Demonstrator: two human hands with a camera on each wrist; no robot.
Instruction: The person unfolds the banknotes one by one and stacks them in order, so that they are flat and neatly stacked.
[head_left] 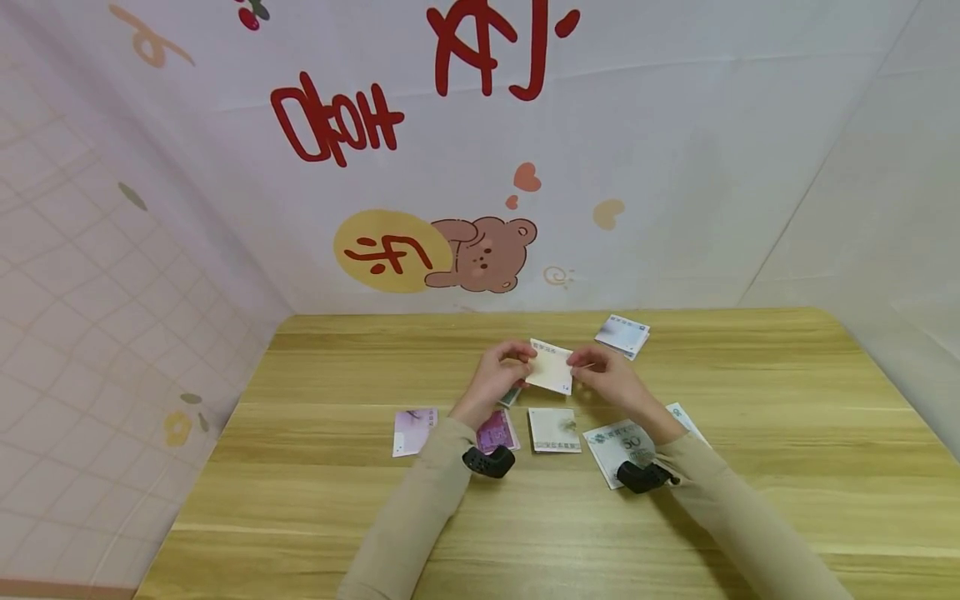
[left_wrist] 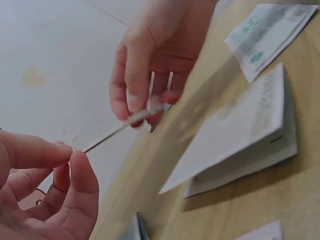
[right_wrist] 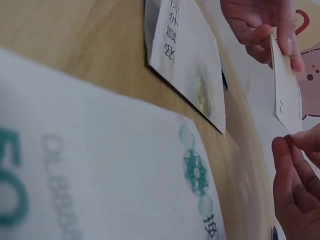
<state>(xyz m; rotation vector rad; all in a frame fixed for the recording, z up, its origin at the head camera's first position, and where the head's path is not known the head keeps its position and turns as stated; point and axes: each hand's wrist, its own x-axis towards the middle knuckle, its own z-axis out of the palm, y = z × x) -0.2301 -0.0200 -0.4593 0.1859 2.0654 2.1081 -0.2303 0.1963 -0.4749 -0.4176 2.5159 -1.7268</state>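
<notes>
Both hands hold a folded, cream-coloured banknote (head_left: pixel 550 369) up over the table. My left hand (head_left: pixel 498 377) pinches its left edge between thumb and fingers. On the opposite edge my right hand (head_left: pixel 609 379) pinches it the same way. The left wrist view shows the note nearly edge-on between the two hands. Under my left hand, a dark greenish note (head_left: pixel 510 397) shows only in part. A folded pale note (head_left: pixel 554 430) stands slightly propped on the table nearer the body, and a green 50 note (head_left: pixel 619 443) lies partly below the right forearm.
On the wooden table (head_left: pixel 315 500) lie a pale purple folded note (head_left: pixel 414 432), a magenta note (head_left: pixel 497 432) partly behind the left forearm, and a bluish folded note (head_left: pixel 622 335) at the back. Another note (head_left: pixel 686 421) sits beyond the right wrist. A printed cloth (head_left: pixel 675 167) hangs behind.
</notes>
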